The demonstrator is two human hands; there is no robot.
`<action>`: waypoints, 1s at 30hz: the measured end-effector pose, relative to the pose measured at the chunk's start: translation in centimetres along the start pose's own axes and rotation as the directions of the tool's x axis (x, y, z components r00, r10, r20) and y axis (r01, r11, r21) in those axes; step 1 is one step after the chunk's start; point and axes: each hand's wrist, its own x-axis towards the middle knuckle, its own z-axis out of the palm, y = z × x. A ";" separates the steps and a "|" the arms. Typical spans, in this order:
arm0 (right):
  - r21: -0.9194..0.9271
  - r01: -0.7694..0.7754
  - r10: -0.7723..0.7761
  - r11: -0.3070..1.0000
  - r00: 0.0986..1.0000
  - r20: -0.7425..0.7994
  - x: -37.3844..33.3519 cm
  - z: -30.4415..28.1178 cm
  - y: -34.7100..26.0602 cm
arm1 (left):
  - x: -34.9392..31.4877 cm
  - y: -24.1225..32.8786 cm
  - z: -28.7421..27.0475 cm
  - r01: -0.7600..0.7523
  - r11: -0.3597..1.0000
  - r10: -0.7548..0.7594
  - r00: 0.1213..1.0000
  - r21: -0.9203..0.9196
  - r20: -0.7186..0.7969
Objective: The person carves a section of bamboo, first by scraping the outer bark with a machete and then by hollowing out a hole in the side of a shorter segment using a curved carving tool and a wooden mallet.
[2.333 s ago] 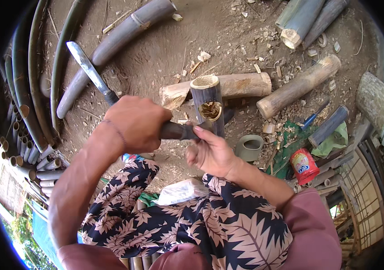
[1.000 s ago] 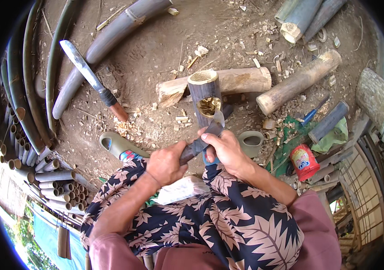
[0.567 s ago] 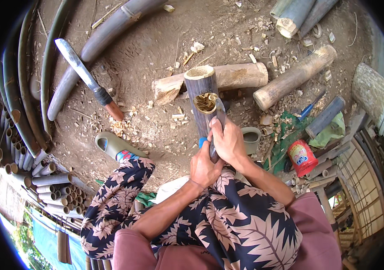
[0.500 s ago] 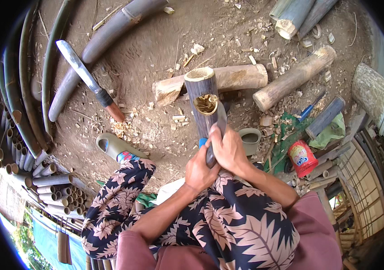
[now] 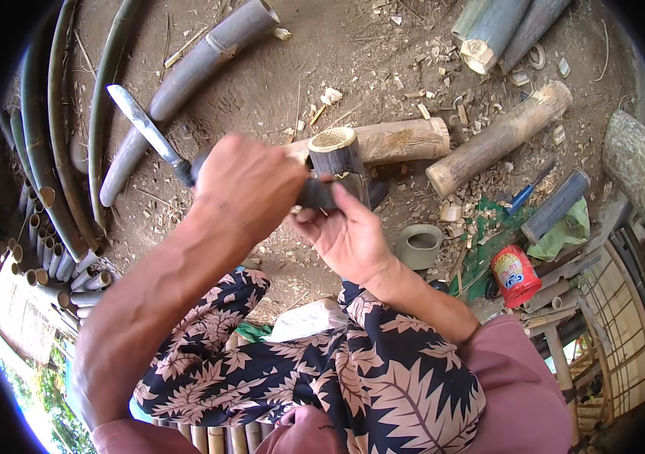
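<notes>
My left hand [image 5: 247,178], blurred by motion, is closed in a fist around a dark, knife-like tool [image 5: 315,195]. The tool lies crosswise between both hands. My right hand [image 5: 353,234] is palm up, its thumb and curled fingers around the tool's right part. Just behind them an upright dark bamboo section [image 5: 335,155] shows its pale cut top. It leans against a pale bamboo log [image 5: 406,141] lying on the ground. The hands and tool hide the section's lower part and the hole in its side.
A long knife [image 5: 141,121] rests across a grey bamboo pole [image 5: 194,83] at far left. Another log [image 5: 500,136] lies right, with a blue-handled tool [image 5: 527,189], a short dark bamboo piece [image 5: 557,204] and a red container [image 5: 515,276]. Chips litter the dirt.
My left hand has moved up and left from my lap, its forearm now raised. My right hand has turned palm up. The tool has swung from pointing away to lying crosswise.
</notes>
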 end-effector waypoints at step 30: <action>-0.153 0.296 0.333 -0.943 0.847 -0.414 -0.9 12.0 -11.4 | 3.9 18.2 8.6 -0.160 -0.985 -0.130 0.936 0.067 0.328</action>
